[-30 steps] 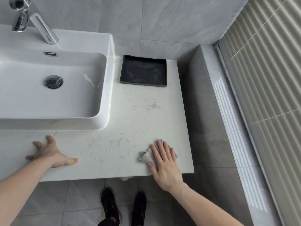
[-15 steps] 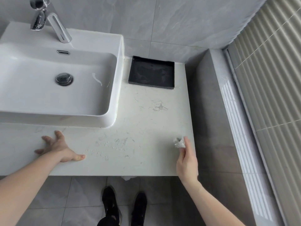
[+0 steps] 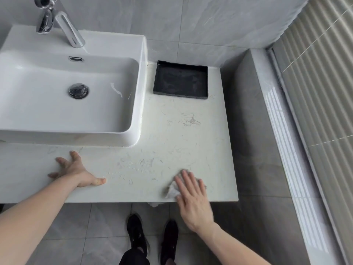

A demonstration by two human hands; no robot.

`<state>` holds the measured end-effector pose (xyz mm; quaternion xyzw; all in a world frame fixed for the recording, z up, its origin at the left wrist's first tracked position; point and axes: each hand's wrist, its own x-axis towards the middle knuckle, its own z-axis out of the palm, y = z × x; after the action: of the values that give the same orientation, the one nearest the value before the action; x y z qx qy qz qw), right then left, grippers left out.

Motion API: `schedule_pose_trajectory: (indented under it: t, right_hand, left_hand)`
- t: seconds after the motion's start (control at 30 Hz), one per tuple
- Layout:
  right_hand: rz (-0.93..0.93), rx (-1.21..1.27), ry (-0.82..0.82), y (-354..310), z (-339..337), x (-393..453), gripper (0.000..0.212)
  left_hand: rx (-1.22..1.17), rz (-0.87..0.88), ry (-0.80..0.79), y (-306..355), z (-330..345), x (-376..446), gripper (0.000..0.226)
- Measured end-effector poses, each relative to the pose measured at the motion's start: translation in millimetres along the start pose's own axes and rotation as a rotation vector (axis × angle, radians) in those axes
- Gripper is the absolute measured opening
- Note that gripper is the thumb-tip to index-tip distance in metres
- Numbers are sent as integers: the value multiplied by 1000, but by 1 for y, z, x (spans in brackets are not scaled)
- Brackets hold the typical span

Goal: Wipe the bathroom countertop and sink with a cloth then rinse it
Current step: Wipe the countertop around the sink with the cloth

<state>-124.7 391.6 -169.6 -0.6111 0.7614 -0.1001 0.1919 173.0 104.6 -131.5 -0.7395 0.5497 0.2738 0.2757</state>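
Note:
A pale marble countertop (image 3: 172,134) carries a white rectangular sink (image 3: 63,104) on its left part. My right hand (image 3: 193,196) lies flat with straight fingers on a crumpled grey-white cloth (image 3: 172,190) near the counter's front edge, right of centre; most of the cloth is hidden under the palm. My left hand (image 3: 74,171) rests spread and flat on the counter in front of the sink. Whitish smears (image 3: 137,165) mark the surface between the two hands, and another patch (image 3: 191,119) lies further back.
A black tray (image 3: 180,81) stands at the back of the counter, right of the sink. A chrome faucet (image 3: 63,23) rises behind the basin, whose drain plug (image 3: 78,90) is shut. A grey tiled ledge (image 3: 254,115) borders the counter's right edge. My black shoes (image 3: 150,240) show on the floor.
My right hand has swept the cloth back left from the counter's right front corner and now lies flat on it. The left hand has stayed planted.

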Motion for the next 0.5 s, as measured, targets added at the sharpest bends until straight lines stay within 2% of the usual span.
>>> schedule_pose_trajectory:
  t: [0.13, 0.2, 0.33, 0.37, 0.43, 0.5]
  right_hand:
    - [234, 68, 83, 70, -28, -8, 56]
    - [323, 136, 174, 95, -38, -8, 53]
    - [605, 319, 334, 93, -54, 20, 47]
    - [595, 347, 364, 83, -53, 30, 46]
    - [454, 386, 371, 54, -42, 48, 47]
    - [257, 381, 282, 15, -26, 63, 48]
  left_hand:
    - [20, 3, 3, -1, 0, 0, 187]
    - [28, -1, -2, -1, -1, 0, 188]
    - [14, -17, -24, 0, -2, 3, 190]
    - [16, -20, -31, 0, -2, 3, 191]
    - [17, -30, -43, 0, -2, 4, 191]
    - [5, -33, -43, 0, -2, 5, 191]
